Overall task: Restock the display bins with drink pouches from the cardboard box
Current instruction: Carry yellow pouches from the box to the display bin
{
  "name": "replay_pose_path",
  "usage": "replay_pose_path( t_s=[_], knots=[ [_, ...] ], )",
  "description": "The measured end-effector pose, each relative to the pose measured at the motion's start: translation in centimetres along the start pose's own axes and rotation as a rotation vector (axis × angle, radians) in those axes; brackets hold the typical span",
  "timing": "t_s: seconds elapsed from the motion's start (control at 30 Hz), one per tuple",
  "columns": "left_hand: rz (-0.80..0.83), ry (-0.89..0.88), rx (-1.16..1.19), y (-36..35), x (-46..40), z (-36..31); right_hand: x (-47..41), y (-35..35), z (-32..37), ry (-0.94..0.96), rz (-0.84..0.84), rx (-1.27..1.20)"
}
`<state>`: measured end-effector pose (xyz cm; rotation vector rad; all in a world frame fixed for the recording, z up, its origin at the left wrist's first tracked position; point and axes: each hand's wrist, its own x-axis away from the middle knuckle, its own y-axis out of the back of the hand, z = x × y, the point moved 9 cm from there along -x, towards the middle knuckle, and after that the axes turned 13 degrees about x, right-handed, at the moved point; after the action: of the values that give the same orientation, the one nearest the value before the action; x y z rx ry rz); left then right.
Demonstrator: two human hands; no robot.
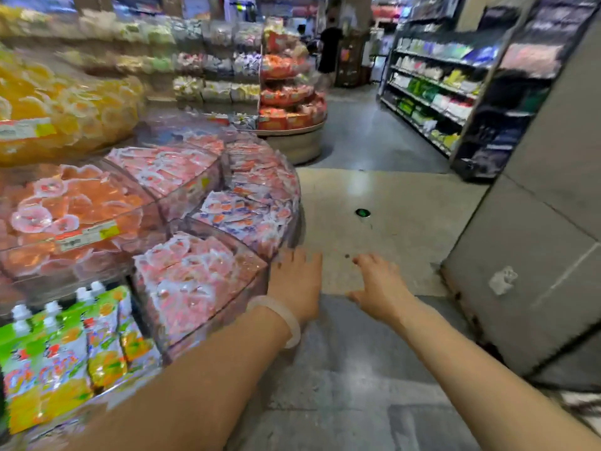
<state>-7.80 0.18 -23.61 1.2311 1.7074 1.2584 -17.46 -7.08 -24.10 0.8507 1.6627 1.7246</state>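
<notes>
Both hands are out in front and holding nothing. The left hand (297, 281), with a pale bangle (279, 317) on the wrist, has its fingers spread and relaxed just beside the near right edge of the round display stand. The right hand (379, 288) is further right over bare floor (357, 369), fingers loosely splayed too.

The drink pouches (61, 349), green and orange with white caps, stand upright in the clear bin (107, 390) at near left, and that one looks pretty full already. Next to the left hand sits a bin of pink jelly cups (192, 278), with more pink and orange bins curving off behind it.

Here's the catch: the cardboard box isn't anywhere in view, so the person probably has to turn or bend to find it. The whole frame is smeared, which suggests a fast head swing, and that's where the risk lies. The left forearm passes close by the clear bin walls, so a quick reach could clip one and knock packets onto the floor. Stuffing more pouches into an already packed bin could also tip the upright ones over the front lip.
</notes>
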Motion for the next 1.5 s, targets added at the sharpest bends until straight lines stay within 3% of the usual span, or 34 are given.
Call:
replay_pose_path(
  t_s=[0.33, 0.57, 0.9, 1.2, 1.5],
  knots=[
    [0.207, -0.435, -0.025, -9.2, -4.9, -26.5, 10.8, -1.1, -27.3, -0.500, 0.020, 0.022],
    [0.348, -0.707, -0.062, -16.4, -8.2, -41.5, 16.0, -3.8, -41.1, -0.795, 0.087, -0.010],
    [0.411, -1.033, -0.093, -21.0, -17.2, -59.6, 16.8, -3.2, -57.5, -1.132, 0.084, -0.086],
    [0.565, -1.211, -0.144, -29.1, -18.1, -73.3, 24.4, -6.5, -69.4, -1.416, 0.185, -0.163],
    [0.591, -1.180, -0.161, -37.2, -22.8, -89.2, 28.0, -9.3, -87.8, -1.491, 0.154, -0.234]
  ],
)
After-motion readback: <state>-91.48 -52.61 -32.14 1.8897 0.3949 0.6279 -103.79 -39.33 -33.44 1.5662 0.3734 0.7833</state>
